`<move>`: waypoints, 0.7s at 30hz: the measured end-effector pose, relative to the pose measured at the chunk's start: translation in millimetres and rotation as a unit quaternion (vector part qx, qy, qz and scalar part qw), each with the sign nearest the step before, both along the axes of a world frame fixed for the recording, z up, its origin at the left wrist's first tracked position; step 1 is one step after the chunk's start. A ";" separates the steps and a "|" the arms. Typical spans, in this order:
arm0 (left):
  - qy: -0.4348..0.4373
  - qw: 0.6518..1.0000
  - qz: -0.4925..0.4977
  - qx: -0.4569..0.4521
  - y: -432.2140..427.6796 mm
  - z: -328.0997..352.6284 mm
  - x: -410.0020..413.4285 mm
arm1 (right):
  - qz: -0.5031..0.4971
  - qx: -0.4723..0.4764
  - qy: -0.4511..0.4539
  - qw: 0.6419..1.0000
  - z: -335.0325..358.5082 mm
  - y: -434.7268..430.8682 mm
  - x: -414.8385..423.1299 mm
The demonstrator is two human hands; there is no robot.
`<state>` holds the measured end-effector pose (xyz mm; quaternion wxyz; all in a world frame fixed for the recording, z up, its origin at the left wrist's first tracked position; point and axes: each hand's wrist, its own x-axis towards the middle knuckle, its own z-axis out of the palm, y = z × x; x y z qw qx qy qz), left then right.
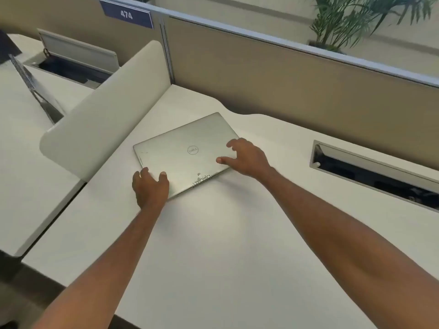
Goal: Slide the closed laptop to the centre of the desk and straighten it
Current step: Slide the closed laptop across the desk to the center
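White tabletop point(213, 245) nearest me. Mid-frame, my left hand point(150, 187) grips a closed silver laptop point(175, 153) at its corner; my right hand point(248, 157) clutches its right edge.

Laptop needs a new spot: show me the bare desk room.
Bare desk runs from the laptop to the near edge and right, before the slot. Crowded by the divider, where left hand and right hand hold it.
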<state>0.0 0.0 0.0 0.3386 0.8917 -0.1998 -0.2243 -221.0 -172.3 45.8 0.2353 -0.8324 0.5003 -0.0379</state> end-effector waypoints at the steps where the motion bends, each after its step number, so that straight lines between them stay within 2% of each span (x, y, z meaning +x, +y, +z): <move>1: 0.005 1.000 0.012 0.002 -3.1 -2.6 4.4 | 0.000 0.008 0.003 1.000 -3.1 -8.3 4.9; 8: 0.075 0.995 0.063 -0.006 -20.6 -12.8 27.3 | -0.057 0.050 0.044 0.996 -19.9 -56.9 31.4; 13: 0.114 0.988 0.099 -0.010 -27.9 -20.8 41.0 | -0.138 0.125 -0.034 0.982 -38.9 -87.0 38.4; 21: 0.185 0.968 0.166 -0.040 -38.7 -26.3 54.2 | -0.196 0.142 -0.052 0.969 -51.2 -103.7 58.0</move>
